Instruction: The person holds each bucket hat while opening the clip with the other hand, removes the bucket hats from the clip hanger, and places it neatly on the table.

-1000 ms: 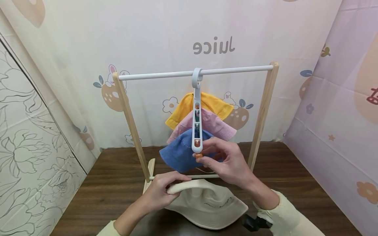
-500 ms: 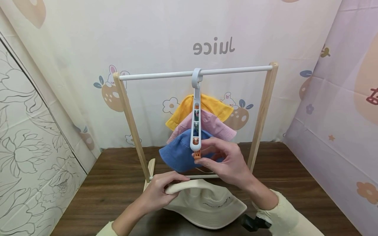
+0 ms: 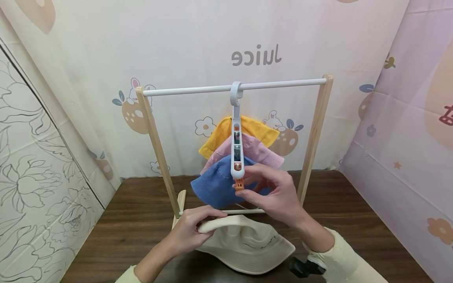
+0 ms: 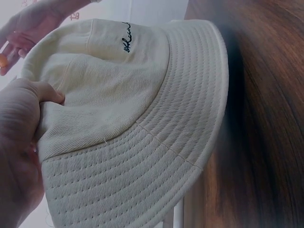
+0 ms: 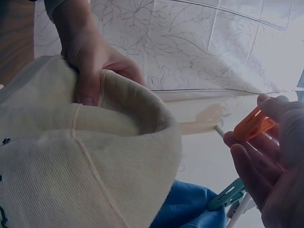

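My left hand grips the crown of a cream bucket hat, its thumb pressing a fold into the cloth in the left wrist view. Dark script is stitched on the hat. With thumb and fingers, my right hand pinches an orange clothespin at the near end of a white hanger. Blue, pink and yellow bucket hats hang in a row below that hanger. A green clothespin holds the blue hat in the right wrist view. The cream hat is apart from the orange clothespin.
The hanger hooks over the white rail of a rack with wooden posts. A lower bar crosses behind the cream hat. Everything stands on a dark wooden table, with printed curtains behind and at both sides.
The hanger's near end has swung slightly left and then back right, rising a little, with my right hand on its clothespin. My left hand and the cream hat have barely moved.
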A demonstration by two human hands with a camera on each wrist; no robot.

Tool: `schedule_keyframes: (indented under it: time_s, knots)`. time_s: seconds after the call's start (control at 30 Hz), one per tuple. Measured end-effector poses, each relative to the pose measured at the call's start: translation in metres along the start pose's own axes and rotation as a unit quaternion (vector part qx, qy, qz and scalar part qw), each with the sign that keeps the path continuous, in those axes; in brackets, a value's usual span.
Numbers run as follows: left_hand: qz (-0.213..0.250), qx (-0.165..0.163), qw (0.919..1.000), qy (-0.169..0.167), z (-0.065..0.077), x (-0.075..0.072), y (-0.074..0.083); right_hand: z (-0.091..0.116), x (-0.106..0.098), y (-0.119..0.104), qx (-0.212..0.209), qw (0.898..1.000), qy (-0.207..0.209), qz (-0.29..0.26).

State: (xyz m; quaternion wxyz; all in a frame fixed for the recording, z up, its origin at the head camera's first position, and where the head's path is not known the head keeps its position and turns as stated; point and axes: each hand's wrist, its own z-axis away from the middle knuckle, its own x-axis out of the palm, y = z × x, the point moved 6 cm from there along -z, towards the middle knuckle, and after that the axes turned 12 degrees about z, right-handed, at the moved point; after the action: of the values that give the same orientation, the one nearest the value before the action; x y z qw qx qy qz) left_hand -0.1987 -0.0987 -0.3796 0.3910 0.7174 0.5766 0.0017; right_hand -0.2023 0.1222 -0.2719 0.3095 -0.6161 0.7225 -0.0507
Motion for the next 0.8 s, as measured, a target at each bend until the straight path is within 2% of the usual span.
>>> schedule_keyframes:
  time_s: [0.53,0.8]
  knots:
    - [0.007,0.016,0.9998,0.007,0.001,-0.003,0.003,0.002,-0.022,-0.004,0.000,0.999,0.029,-0.015]
    - [-0.009,0.032,0.9993,0.015,0.003,-0.006,0.006,0.002,-0.031,-0.006,-0.025,0.998,0.049,-0.041]
